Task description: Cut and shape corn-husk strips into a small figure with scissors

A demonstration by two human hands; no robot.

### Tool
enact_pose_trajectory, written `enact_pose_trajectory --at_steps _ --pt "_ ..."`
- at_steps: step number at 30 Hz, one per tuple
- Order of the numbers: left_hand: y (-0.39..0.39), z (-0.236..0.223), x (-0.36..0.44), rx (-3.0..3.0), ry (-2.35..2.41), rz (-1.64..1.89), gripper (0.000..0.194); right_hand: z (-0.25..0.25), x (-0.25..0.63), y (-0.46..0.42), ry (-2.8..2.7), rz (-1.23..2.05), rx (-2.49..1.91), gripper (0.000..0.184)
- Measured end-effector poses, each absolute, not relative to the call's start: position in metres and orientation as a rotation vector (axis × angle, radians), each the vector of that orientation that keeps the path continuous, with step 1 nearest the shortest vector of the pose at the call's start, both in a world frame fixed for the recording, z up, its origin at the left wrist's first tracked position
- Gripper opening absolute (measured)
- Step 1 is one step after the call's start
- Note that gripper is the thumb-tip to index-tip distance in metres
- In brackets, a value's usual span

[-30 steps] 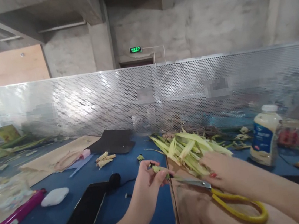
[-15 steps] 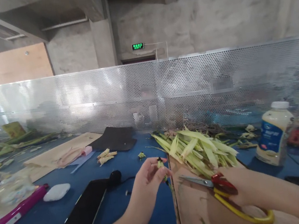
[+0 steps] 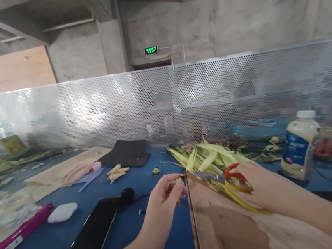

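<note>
This looks like a place where people make things by hand, a kind of workshop, with bare gray concrete walls (image 3: 231, 19) and thick concrete beams (image 3: 94, 2) up high. A green exit sign (image 3: 151, 50) glows on the far wall, and a shiny metal screen full of little holes (image 3: 125, 105) stands along the back of the blue table (image 3: 130, 221). The table has a pile of pale green leaves (image 3: 211, 157), brown paper (image 3: 75, 167), a black sheet (image 3: 125, 153) and scissors (image 3: 216, 177) with red and yellow handles.
</note>
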State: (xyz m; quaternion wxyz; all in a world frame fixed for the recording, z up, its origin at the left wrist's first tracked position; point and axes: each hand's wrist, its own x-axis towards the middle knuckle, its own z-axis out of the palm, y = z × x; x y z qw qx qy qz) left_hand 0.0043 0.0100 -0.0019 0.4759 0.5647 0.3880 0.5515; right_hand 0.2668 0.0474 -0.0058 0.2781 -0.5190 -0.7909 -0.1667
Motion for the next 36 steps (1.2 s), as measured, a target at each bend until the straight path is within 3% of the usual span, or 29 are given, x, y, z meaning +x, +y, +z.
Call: enact_pose_trajectory --at_steps 6,10,18,30,36 --pt "0.008 -0.001 0.005 1.389 1.011 1.317 0.022 0.01 0.246 0.038 -2.029 -0.088 -1.525 0.026" --pt "0.011 -0.003 0.003 1.476 1.026 1.363 0.021 0.007 0.233 0.025 -2.122 0.071 -1.389 0.023" --pt "0.012 -0.006 -0.002 1.755 1.053 1.415 0.011 0.006 0.231 0.021 -2.239 -0.119 -1.363 0.012" --pt "0.008 -0.009 -0.004 1.743 1.088 1.433 0.01 -0.003 0.237 0.025 -2.275 -0.398 -1.252 0.022" --pt "0.007 -0.005 -0.002 1.724 1.097 1.414 0.009 -0.003 0.234 0.024 -2.267 -0.389 -1.267 0.021"
